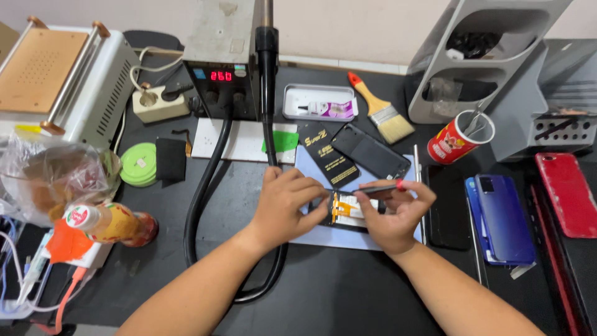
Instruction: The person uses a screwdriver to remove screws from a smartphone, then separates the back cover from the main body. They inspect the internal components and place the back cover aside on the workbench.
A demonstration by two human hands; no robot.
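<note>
An opened phone (pixel 346 210) with an orange flex cable lies on a pale blue mat (pixel 336 239) at the middle of the black bench. My left hand (pixel 287 205) rests on the phone's left end, fingers curled over its edge. My right hand (pixel 394 218) holds a thin black tool with a red end (pixel 379 188), lying level just above the phone's board. A black battery with gold print (pixel 328 155) and a dark phone back frame (pixel 372 152) lie just behind the phone.
A hot-air station with a red display (pixel 221 76) stands at the back; its black hose (pixel 202 199) loops past my left wrist. Left: a heating plate machine (pixel 56 81), a bottle (pixel 112 225), a green disc (pixel 138 164). Right: a brush (pixel 380 109), red cup (pixel 459 137), blue phones (pixel 500 218), red phone (pixel 567 194).
</note>
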